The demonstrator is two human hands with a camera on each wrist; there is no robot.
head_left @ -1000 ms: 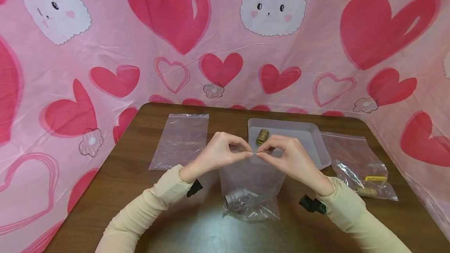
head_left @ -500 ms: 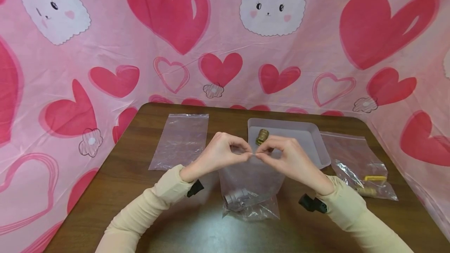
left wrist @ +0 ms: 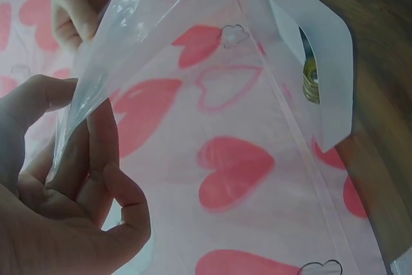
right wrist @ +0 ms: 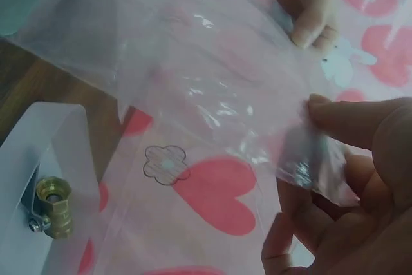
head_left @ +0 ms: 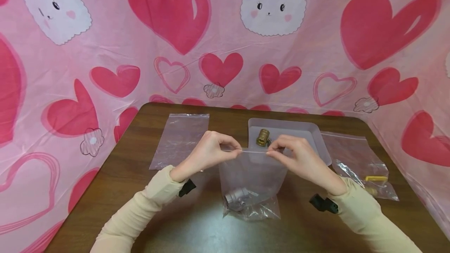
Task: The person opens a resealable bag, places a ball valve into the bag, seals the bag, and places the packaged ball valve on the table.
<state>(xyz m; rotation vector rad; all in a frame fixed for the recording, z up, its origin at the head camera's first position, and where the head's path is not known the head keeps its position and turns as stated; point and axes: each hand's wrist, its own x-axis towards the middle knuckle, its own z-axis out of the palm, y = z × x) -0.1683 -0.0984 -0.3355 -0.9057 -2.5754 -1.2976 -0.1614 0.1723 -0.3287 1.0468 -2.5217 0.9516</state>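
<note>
In the head view a clear zip bag [head_left: 254, 173] hangs upright between both hands, its top edge stretched straight. A grey cylindrical fitting [head_left: 236, 198] lies at its bottom. My left hand [head_left: 211, 153] pinches the top edge near its left corner between thumb and fingers, seen also in the left wrist view as the left hand [left wrist: 71, 178]. The right hand [head_left: 304, 161] pinches the same edge farther right; in the right wrist view the right hand [right wrist: 360, 178] grips the bag's film [right wrist: 212, 75]. Behind the bag, a brass fitting [head_left: 263, 137] sits in a tray.
The translucent tray [head_left: 318, 143] stands at the back right. An empty flat zip bag [head_left: 181, 141] lies at the back left. On the right lies another zip bag [head_left: 348, 147] holding a yellow-handled piece [head_left: 375, 178]. A heart-patterned cloth [head_left: 218, 18] hangs behind the table [head_left: 168, 221].
Both hands have moved apart along the bag's top edge, the left hand leftward and the right hand rightward. The brass fitting in the tray is more visible between them.
</note>
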